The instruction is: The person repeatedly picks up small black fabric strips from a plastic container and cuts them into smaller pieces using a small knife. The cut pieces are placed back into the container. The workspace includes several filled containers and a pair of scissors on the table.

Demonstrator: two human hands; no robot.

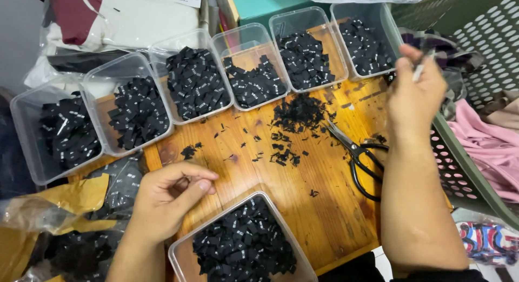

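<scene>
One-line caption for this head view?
Left hand rests by a clear plastic tub of black fabric labels; right hand lifted near black scissors.

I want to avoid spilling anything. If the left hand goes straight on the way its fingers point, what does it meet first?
Probably the small heap of black fabric scraps on the wooden table; the left hand points rightward and slightly away, though depth is unclear.

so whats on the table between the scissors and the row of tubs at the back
In the head view, a loose pile of black scraps lies on the wooden table between the scissors and the clear tubs of black labels, with smaller bits trailing toward the near tub.
</scene>
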